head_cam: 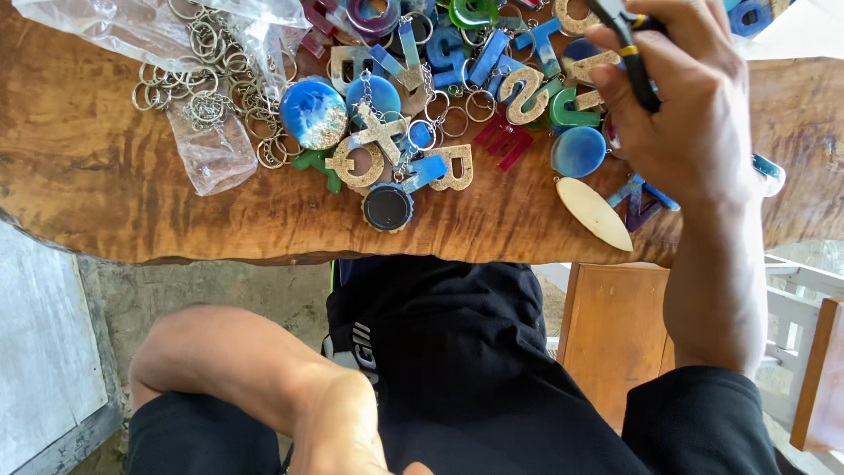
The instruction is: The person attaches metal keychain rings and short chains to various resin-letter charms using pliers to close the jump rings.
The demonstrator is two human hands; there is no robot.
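Observation:
My right hand [690, 97] rests on the wooden table [105, 176] at the upper right, shut on a pair of black pliers with yellow bands [635, 53]. Beside it lie many resin letter keychains [492, 88] in blue, gold glitter, green and red, plus round blue pendants [314, 113] and a cream oval piece [595, 214]. My left hand [338, 422] is down in my lap over dark shorts, below the table edge; its fingers run out of the frame, so its grasp is hidden.
A clear plastic bag [207, 145] and a heap of loose metal key rings [207, 88] sit at the table's upper left. A small black round cap [388, 208] lies near the front edge. Wooden furniture [615, 334] stands under the table on the right.

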